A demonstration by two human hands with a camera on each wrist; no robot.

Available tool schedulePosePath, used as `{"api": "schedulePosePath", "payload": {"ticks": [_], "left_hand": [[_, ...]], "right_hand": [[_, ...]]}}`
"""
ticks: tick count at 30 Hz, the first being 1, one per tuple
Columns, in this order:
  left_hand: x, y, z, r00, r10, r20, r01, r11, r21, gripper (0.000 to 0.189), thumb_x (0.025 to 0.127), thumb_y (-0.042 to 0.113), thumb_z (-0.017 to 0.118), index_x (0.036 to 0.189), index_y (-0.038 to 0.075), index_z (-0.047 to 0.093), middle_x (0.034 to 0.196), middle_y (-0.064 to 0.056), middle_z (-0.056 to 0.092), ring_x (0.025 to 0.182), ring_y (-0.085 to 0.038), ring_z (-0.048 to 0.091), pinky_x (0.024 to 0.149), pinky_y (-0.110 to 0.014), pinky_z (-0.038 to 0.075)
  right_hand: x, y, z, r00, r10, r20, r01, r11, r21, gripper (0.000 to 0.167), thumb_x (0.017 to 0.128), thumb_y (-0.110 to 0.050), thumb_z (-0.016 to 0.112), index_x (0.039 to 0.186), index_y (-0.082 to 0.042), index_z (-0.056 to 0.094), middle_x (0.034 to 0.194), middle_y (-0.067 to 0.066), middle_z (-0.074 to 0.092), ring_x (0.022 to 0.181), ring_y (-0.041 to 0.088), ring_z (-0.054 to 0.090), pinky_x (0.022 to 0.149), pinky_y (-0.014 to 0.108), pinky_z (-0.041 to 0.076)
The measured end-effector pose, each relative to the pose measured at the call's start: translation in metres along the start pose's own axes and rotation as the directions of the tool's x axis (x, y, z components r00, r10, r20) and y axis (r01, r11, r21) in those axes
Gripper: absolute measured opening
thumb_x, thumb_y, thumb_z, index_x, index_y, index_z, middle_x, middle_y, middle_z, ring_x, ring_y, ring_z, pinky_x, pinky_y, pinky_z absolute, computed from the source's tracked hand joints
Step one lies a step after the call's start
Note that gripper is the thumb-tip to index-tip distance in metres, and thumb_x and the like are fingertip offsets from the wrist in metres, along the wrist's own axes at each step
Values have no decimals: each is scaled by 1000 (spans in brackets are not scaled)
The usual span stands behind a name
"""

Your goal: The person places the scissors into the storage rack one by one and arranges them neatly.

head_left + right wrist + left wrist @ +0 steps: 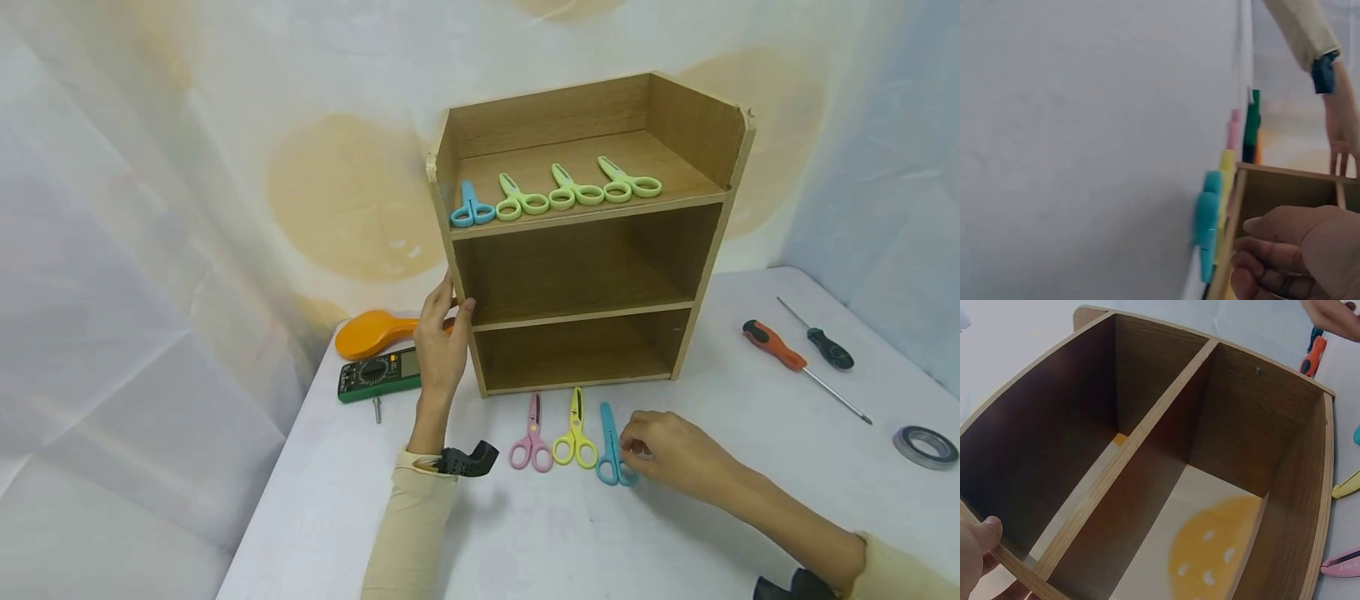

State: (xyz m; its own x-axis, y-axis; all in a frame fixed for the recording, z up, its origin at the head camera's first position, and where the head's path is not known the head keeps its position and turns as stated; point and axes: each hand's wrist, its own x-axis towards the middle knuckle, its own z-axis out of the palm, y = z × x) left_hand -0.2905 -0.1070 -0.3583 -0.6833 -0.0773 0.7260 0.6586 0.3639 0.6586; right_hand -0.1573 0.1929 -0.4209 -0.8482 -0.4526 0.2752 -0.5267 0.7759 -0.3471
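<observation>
My left hand (441,354) grips the left side panel of a small wooden shelf unit (585,317), thumb at the front edge, the other fingers partly hidden behind it. On the table before the unit lie pink scissors (534,427), yellow scissors (576,421) and blue scissors (609,429) in a row. Beside the blue pair's handles is my right hand (678,454); in the right wrist view its fingers curl loosely around nothing. Along the top shelf sit another blue pair of scissors (468,200) and three light green pairs, one being the green scissors (612,169) furthest right.
Left of the unit lie an orange spoon-like utensil (367,335), a green multimeter (378,379) and a small metal bolt (377,409). To the right are an orange-handled screwdriver (776,346), a dark-handled screwdriver (828,347) and a roll of tape (906,448).
</observation>
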Motion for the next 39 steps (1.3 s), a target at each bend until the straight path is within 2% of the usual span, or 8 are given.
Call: {"api": "schedulePosePath", "payload": {"ticks": [7, 14, 21, 29, 34, 39], "left_hand": [[0, 1, -1, 1000, 4, -2, -4, 1000, -1, 50, 100, 25, 64, 148, 19, 51, 140, -4, 56, 112, -23, 62, 88, -36, 57], [-1, -1, 2, 1000, 0, 6, 0, 1000, -4, 52, 100, 25, 64, 149, 19, 49, 141, -2, 55, 112, -20, 62, 88, -35, 57], [-1, -1, 1, 1000, 2, 4, -2, 1000, -6, 52, 101, 26, 63, 150, 19, 48, 142, -3, 55, 112, -21, 62, 87, -36, 58], [0, -2, -2, 1000, 0, 6, 0, 1000, -6, 51, 100, 24, 63, 149, 20, 49, 142, -3, 55, 111, -20, 62, 87, -31, 57], [-1, -3, 0, 1000, 2, 4, -2, 1000, 0, 52, 100, 24, 63, 150, 22, 48, 141, -3, 55, 111, -20, 62, 87, -37, 58], [-1, -3, 0, 1000, 8, 0, -8, 1000, -1, 53, 100, 25, 64, 150, 23, 47, 141, -4, 55, 111, -21, 62, 87, -44, 58]], "right_hand": [[0, 3, 16, 994, 108, 29, -107, 994, -35, 11, 78, -12, 83, 74, -12, 72, 70, -13, 56, 64, 2, 49, 56, 19, 48], [-3, 4, 14, 992, 122, -13, -122, 992, -22, 14, 76, -8, 81, 69, -14, 70, 65, -14, 53, 60, 2, 46, 52, 20, 44], [-8, -5, -14, 996, 73, -57, -71, 997, 24, 15, 76, -9, 82, 73, -18, 71, 69, -17, 54, 64, 2, 50, 55, 21, 46], [0, -19, -51, 993, -27, -117, 29, 999, 20, 17, 75, -11, 86, 78, -21, 72, 73, -21, 55, 68, 2, 52, 57, 21, 48], [8, -31, -72, 981, -108, -160, 107, 994, -10, 20, 73, -9, 87, 79, -23, 72, 74, -21, 54, 68, 2, 51, 56, 20, 48], [23, -44, -93, 976, -143, -164, 143, 990, -15, 17, 75, -8, 86, 82, -19, 76, 77, -18, 58, 70, 2, 54, 58, 21, 51]]}}
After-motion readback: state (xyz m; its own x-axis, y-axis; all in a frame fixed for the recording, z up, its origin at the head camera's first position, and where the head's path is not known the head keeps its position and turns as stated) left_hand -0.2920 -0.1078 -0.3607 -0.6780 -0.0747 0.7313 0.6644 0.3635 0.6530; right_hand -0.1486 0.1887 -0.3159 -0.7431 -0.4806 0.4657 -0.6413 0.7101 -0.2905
